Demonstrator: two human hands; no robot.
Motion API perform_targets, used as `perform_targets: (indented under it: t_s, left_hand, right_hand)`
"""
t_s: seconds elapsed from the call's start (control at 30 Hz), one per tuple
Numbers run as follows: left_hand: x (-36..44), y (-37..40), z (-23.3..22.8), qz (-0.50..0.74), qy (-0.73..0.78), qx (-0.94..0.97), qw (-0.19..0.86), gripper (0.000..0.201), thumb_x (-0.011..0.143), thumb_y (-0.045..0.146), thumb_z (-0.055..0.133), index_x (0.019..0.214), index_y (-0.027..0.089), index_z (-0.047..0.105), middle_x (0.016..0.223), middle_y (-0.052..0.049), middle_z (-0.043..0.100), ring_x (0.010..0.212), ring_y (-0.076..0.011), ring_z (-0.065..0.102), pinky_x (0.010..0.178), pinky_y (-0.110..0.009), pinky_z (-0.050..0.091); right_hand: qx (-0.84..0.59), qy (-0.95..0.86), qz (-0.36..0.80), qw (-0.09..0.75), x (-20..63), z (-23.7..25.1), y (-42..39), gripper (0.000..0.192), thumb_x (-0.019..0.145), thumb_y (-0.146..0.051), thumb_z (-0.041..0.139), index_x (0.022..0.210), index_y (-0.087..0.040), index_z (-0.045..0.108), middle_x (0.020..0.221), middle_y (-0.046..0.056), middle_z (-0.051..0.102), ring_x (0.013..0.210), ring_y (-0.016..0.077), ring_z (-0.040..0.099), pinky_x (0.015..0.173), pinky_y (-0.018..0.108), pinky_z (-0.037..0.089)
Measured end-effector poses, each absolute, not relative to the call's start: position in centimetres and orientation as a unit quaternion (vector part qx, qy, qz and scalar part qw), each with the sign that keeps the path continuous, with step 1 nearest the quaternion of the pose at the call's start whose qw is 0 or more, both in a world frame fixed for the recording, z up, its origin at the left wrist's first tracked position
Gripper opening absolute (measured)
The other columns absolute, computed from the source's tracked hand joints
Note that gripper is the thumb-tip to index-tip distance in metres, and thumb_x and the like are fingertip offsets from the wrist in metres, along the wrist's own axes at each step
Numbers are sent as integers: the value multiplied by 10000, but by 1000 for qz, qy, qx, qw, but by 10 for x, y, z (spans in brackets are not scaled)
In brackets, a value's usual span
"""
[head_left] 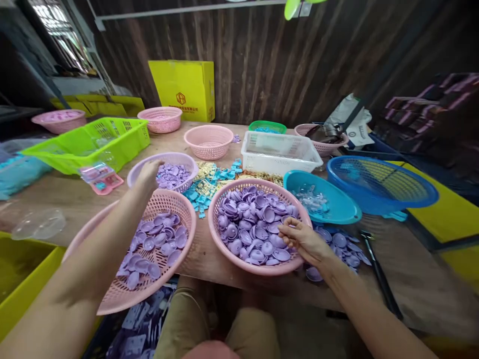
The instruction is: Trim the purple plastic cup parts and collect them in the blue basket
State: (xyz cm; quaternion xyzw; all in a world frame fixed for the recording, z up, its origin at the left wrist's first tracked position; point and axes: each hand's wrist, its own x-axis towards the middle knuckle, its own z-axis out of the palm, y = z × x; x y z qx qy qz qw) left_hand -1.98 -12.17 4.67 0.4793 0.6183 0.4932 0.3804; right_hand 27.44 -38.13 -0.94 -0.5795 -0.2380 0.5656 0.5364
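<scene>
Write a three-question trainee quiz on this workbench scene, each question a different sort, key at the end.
1. True or false: the right hand rests at the rim of the pink basket full of purple caps.
2. The left hand reaches to which basket? A) lilac basket B) blue C) white
3. Fill in: the box by the back wall is ____.

Key: 1 true; 2 A; 3 yellow.

A dark wooden plank wall [284,55] stands behind the wooden desk [404,269]; daylight enters a barred window [62,32] at upper left.
</scene>
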Motion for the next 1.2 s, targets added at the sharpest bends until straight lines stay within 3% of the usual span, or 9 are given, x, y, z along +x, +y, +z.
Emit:
perform_targets:
  t_s: [0.13,0.23,0.33,0.57,0.7,0.83,0.97,1.1,1.2]
  left_hand:
    - [32,-179,29,448,512,634,368,315,562,71,654,856,161,586,963,-54,553,1034,-215,452,963,-317,295]
    - [74,-239,9,292,356,772,438,234,564,72,635,769,186,638,762,-25,597,758,-180,527,780,-270,396]
    - [110,-284,-14,143,243,868,408,170,624,82,577,740,185,645,617,-14,570,607,-162,527,633,-240,396]
    - [150,-306,-35,-66,157,961,218,335,617,237,651,921,111,591,892,-119,624,771,-241,587,613,-274,435]
    - [150,-303,-31,-69,151,969,186,193,671,159,528,829,101,623,761,-113,649,717,-237,607,589,-272,449]
    - [148,-306,-30,-52,188,964,179,219,695,146,454,802,78,633,763,-156,653,727,-256,618,597,-292,469]
    - [148,-307,-32,-45,227,955,188,240,696,105,434,849,79,618,835,-156,651,788,-247,618,655,-295,479]
    - [147,-303,-35,-10,271,945,185,252,729,98,412,906,87,590,899,-139,631,871,-240,592,726,-308,466]
    - [144,-301,-37,18,292,940,176,261,756,88,371,926,97,569,949,-140,598,924,-243,560,760,-327,448]
  right_hand:
    - [-612,-250,543,517,280,-8,-387,401,457,-366,793,644,-154,508,529,-16,600,429,43,513,382,113,391]
    - [-618,-266,535,511,278,-9,-387,374,495,-387,762,637,-150,511,516,-29,570,380,28,457,332,115,337]
    - [-603,-256,543,525,274,-8,-388,319,549,-361,717,697,-156,523,481,-77,482,337,4,352,286,107,200]
    - [-587,-269,569,510,273,-4,-407,296,593,-276,655,834,-142,546,516,-83,440,405,18,380,346,122,244]
    - [-610,-316,530,497,275,-5,-413,396,612,-394,667,902,-165,523,579,-46,544,468,78,515,390,163,361]
    - [-631,-324,491,506,273,-6,-411,409,547,-450,715,774,-159,539,745,51,646,661,167,622,502,225,461]
    - [-640,-344,440,528,268,-11,-406,380,516,-440,733,706,-139,601,679,49,648,576,136,587,496,223,443]
    - [-665,-360,397,520,264,-19,-406,386,548,-426,710,787,-128,659,491,-9,572,436,97,484,421,214,377]
    - [-669,-377,381,515,262,-23,-407,390,589,-427,673,838,-128,667,519,-1,590,463,106,502,458,228,406]
